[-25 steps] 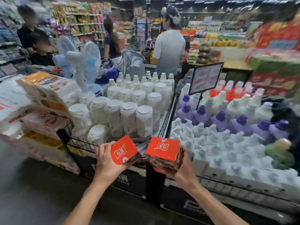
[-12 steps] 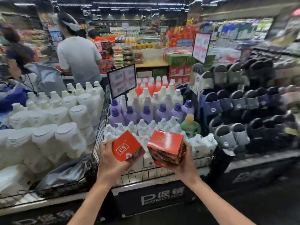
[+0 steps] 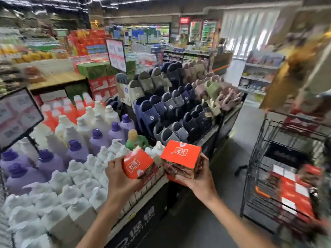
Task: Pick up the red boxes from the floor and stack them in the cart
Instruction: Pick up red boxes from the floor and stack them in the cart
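1. The left hand (image 3: 120,178) is gripping a small red cardboard box (image 3: 137,162), fingers curled round it.
2. The right hand (image 3: 198,178) is clutching a larger red cardboard box (image 3: 180,155) from below.
3. More red boxes (image 3: 293,192) are lying in the black wire cart (image 3: 259,158) at right.

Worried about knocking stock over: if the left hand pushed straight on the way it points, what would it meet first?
Probably the white pump bottles just beyond the left hand and its red box; depth is unclear.

Bright overhead store lighting; heavy motion blur and wide-angle distortion at edges.
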Motion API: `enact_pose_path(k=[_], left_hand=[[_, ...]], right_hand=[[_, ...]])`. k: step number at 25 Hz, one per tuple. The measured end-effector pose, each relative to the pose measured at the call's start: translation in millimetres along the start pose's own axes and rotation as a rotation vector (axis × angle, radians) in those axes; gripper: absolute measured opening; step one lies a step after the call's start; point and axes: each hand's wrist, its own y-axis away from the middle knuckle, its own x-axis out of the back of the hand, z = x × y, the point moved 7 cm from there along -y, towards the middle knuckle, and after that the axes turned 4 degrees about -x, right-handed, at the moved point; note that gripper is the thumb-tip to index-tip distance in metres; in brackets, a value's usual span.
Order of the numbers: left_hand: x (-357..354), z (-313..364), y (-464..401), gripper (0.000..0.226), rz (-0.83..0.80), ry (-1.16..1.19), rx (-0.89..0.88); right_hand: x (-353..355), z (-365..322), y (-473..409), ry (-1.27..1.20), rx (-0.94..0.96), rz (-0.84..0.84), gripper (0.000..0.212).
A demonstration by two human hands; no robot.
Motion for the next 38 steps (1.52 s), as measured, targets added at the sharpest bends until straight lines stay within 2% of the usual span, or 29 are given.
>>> enact_pose_path(k=[6,11,17,21,27,33,38], left_hand=[[-115.2,54.8,-25.4,0.088,-0.193,0.075,-0.087],[-222.5,111.6,-27.0,0.092,-0.346,0.102,-0.163],[-341.2,189.1,-21.9,0.098,-0.451,0.146,-0.209],[-416.6,227.3,-17.7,0.093,-0.508,0.172,-0.242],[-524.0,240.9,-22.8,0.092,-0.636,0.227,-0.255],[-627.5,251.7,-76.4,0.099,-0.725,0.264,-0.288],[-695.6,265.8,-118.0,0.099,-0.823,0.313,-0.283]], right_hand=[[118.6,19.6,17.7,0.084,-0.015,0.339,0.094],[217.7,43.1,18.1,0.147,-0.022,0.438,0.096],[329.4,56.2,2.4,0.160,-0.014,0.551,0.091],[395.7,78.6,-9.6,0.142,-0.040,0.571,0.108],[456.4,114.4,-42.9,0.087,-0.103,0.674,0.092],[502.9,156.0,-110.0,0.188,-0.196,0.793,0.106],[528.1,163.6,-160.0,0.179,-0.278,0.910,0.101]])
